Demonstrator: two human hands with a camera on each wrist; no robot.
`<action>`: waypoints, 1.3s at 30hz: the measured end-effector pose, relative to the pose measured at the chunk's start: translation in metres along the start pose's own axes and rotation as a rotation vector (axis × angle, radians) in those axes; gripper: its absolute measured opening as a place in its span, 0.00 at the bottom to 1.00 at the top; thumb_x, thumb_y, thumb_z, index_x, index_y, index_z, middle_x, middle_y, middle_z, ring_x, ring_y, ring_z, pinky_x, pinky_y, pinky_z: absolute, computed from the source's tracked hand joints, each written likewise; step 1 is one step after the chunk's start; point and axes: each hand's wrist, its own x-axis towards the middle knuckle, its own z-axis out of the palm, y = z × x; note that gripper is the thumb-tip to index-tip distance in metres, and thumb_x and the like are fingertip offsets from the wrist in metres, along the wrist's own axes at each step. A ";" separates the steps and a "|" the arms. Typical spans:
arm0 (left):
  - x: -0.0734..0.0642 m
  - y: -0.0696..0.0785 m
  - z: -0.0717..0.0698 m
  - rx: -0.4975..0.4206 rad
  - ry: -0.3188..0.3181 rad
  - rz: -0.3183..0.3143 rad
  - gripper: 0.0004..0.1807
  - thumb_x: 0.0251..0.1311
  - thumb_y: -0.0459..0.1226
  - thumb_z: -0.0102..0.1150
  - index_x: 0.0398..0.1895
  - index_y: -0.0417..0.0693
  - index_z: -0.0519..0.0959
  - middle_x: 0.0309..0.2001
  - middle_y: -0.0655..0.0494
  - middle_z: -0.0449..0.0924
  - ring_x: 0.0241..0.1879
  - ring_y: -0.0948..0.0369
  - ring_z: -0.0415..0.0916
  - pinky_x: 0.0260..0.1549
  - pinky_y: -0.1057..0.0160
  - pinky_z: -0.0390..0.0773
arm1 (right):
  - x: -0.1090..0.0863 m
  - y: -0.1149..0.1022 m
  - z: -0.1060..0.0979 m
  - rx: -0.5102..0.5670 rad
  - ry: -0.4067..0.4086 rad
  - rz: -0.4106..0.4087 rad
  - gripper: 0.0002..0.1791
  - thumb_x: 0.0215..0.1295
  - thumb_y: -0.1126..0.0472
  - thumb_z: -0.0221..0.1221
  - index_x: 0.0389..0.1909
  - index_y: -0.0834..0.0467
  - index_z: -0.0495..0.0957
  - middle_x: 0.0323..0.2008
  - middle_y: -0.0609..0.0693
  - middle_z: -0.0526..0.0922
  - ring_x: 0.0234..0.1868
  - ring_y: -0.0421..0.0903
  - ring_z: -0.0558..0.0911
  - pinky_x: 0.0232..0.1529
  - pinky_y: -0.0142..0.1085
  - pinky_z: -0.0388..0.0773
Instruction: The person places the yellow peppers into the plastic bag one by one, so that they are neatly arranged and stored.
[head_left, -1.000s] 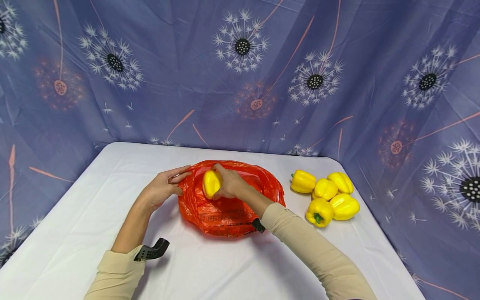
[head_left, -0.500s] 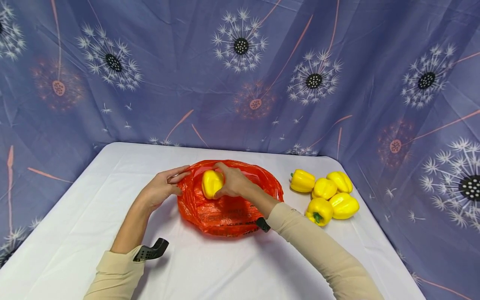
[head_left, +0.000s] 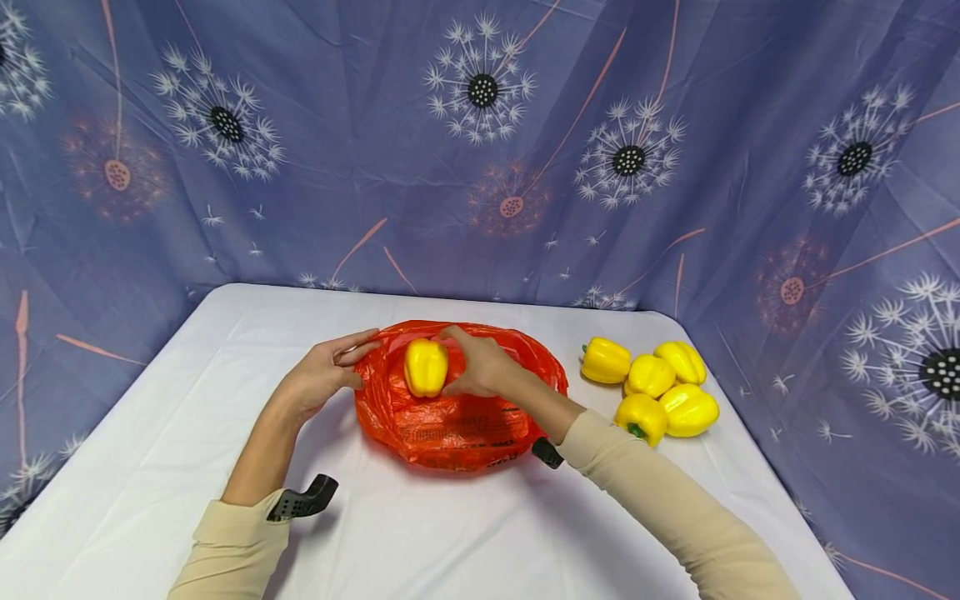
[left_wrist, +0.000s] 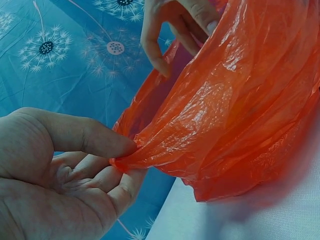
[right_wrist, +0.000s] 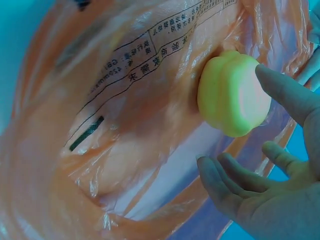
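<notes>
The right hand (head_left: 483, 364) has its fingers and thumb spread apart, with nothing held between them. The yellow pepper (head_left: 426, 367) sits just to the left of this hand, in front of the gap between thumb and fingers. In the right wrist view, one fingertip overlaps the pepper's side, but I cannot tell if it touches.

The pepper is inside the red bag (head_left: 457, 433), nearer the bag's left side. The left hand (head_left: 318, 375) is on that side. Its thumb and a finger pinch the edge of the bag, so the pepper lies between the two hands. The bag's wide mouth shows the pepper and some black writing (head_left: 450, 434).

Past the right hand, on the right side of the white table (head_left: 420, 533), five more peppers (head_left: 651, 377) lie close together. They are yellow too. The front one has a green stem, and the right sleeve (head_left: 660, 500) hides a bit of it. Behind the table hangs a purple-blue cloth (head_left: 360, 150) with big white puffy flowers on it.
</notes>
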 end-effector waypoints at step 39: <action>0.000 0.000 -0.002 -0.009 0.001 0.003 0.46 0.50 0.18 0.51 0.79 0.40 0.58 0.74 0.37 0.62 0.78 0.47 0.53 0.44 0.73 0.76 | -0.072 0.056 -0.052 -0.017 0.104 0.030 0.48 0.52 0.52 0.76 0.73 0.47 0.62 0.62 0.60 0.79 0.62 0.62 0.78 0.53 0.55 0.82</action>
